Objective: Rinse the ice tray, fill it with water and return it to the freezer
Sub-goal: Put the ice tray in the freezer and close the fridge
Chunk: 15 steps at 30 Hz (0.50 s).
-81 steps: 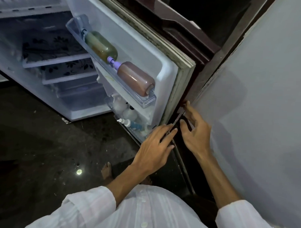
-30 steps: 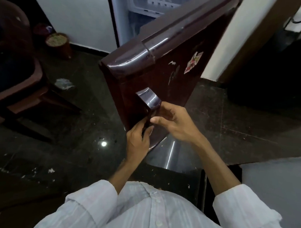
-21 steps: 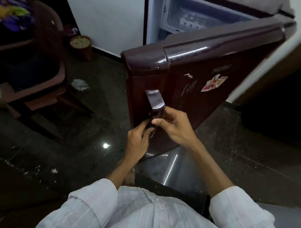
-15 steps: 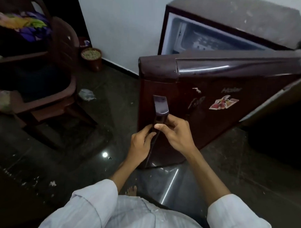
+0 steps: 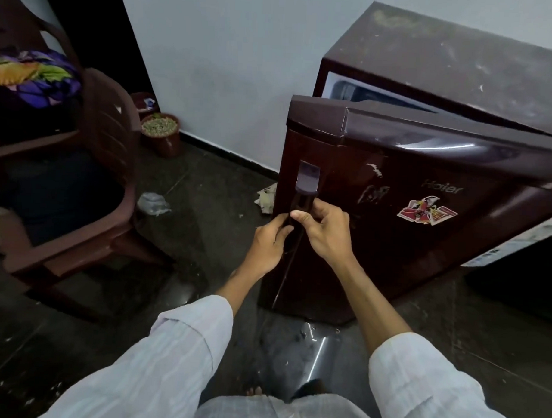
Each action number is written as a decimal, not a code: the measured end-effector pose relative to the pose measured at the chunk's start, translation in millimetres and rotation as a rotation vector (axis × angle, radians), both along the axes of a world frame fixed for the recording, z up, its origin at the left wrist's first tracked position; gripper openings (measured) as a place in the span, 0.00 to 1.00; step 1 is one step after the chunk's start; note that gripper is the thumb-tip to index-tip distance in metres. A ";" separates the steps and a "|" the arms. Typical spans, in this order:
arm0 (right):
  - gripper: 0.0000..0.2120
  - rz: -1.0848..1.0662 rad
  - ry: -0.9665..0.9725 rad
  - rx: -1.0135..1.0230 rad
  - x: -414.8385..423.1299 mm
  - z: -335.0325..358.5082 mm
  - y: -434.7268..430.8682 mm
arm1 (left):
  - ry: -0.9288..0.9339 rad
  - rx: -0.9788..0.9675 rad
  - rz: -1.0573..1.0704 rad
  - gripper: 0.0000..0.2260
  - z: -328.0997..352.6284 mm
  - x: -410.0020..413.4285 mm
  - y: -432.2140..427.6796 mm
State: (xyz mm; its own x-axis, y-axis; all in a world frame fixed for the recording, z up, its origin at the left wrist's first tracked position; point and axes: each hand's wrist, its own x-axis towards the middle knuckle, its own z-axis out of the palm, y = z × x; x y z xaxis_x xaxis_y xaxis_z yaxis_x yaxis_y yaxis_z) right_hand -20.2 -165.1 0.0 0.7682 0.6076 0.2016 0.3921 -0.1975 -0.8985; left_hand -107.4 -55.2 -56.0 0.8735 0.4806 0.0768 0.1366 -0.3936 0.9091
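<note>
My left hand (image 5: pixel 269 243) and right hand (image 5: pixel 325 232) are both clamped on the door handle (image 5: pixel 305 191).
The fridge door (image 5: pixel 425 198) is ajar, and the ice tray's out of sight, maybe inside already. Closing step, I reckon; next, push it flush.

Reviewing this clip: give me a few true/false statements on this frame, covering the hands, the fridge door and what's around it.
1. The left hand and the right hand both grip the door handle. True.
2. The fridge door is fully shut. False: it stands ajar, with the white interior showing behind its top edge.
3. A colourful sticker sits on the door's front. True.
4. The left hand carries an ice tray. False: no ice tray is in view.
5. The brown chair stands to the right of the fridge. False: it stands to its left.
</note>
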 end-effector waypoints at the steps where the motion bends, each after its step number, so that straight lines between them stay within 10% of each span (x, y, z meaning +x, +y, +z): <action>1: 0.06 0.001 -0.002 0.000 6.8 1.3 6.6 | 0.000 -0.007 -0.002 0.13 -0.4 8.8 6.4; 15: 0.06 -0.100 -0.085 -0.041 100.0 -9.2 63.3 | -0.024 -0.003 -0.033 0.14 -12.1 110.0 67.6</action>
State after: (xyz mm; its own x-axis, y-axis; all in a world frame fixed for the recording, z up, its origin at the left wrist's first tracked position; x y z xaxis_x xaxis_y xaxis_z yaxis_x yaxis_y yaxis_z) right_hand 79.8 -101.8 -9.2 0.8066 0.5377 0.2456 0.4431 -0.2750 -0.8533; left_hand 2.5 12.4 -68.1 0.8867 0.4522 0.0963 0.1020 -0.3944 0.9132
